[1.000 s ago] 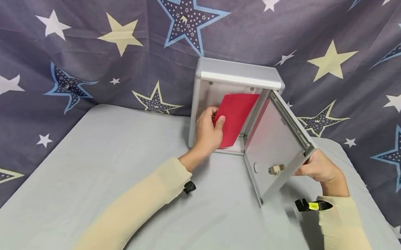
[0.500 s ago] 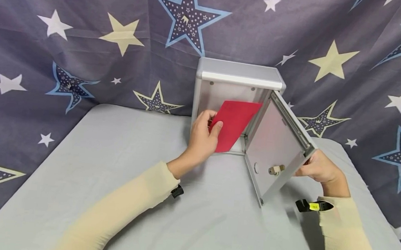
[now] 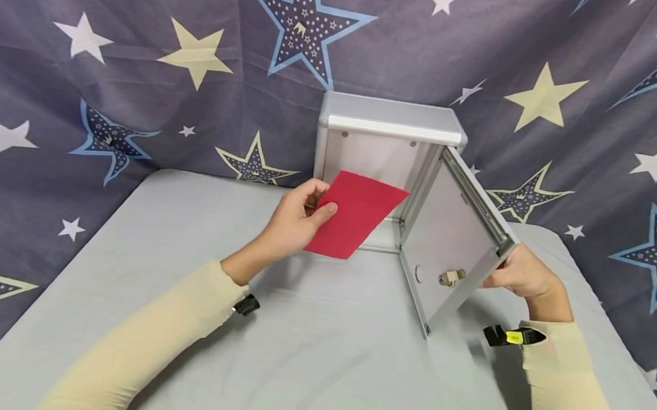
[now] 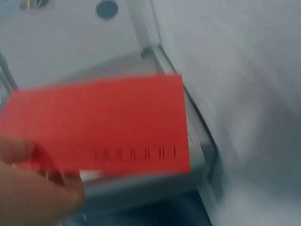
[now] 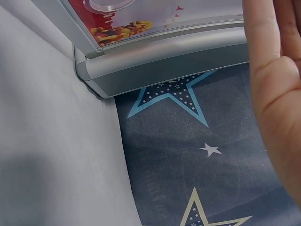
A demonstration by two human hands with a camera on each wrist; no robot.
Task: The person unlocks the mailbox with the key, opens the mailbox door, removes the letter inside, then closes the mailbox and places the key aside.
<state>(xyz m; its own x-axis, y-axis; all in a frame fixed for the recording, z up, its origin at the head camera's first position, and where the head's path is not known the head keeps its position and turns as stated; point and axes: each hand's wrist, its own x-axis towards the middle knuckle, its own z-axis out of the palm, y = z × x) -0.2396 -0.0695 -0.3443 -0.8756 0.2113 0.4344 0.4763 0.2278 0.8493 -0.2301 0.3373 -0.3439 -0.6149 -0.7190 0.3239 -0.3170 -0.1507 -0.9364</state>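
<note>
My left hand (image 3: 298,222) pinches a red envelope (image 3: 356,217) by its left edge, thumb on the near side. The envelope is tilted, in front of the opening of a silver metal mailbox (image 3: 393,115). In the left wrist view a row of small printed boxes shows near one edge of the envelope. The mailbox's hinged door (image 3: 448,227) stands wide to the right, a lock (image 3: 451,278) on its inner face. My right hand (image 3: 525,275) is at the door's free edge, on its outer side. The fingertips are hidden behind the door.
A grey-white cloth covers the table (image 3: 223,364). Behind it hangs a dark curtain (image 3: 205,2) with stars, close to the mailbox's back. The door's outer face carries a red and white print (image 5: 123,30). A black strap sits at each sleeve.
My left hand has drawn the red envelope out of the mailbox, left and toward me, turning it somewhat. The right hand and the door have stayed in place.
</note>
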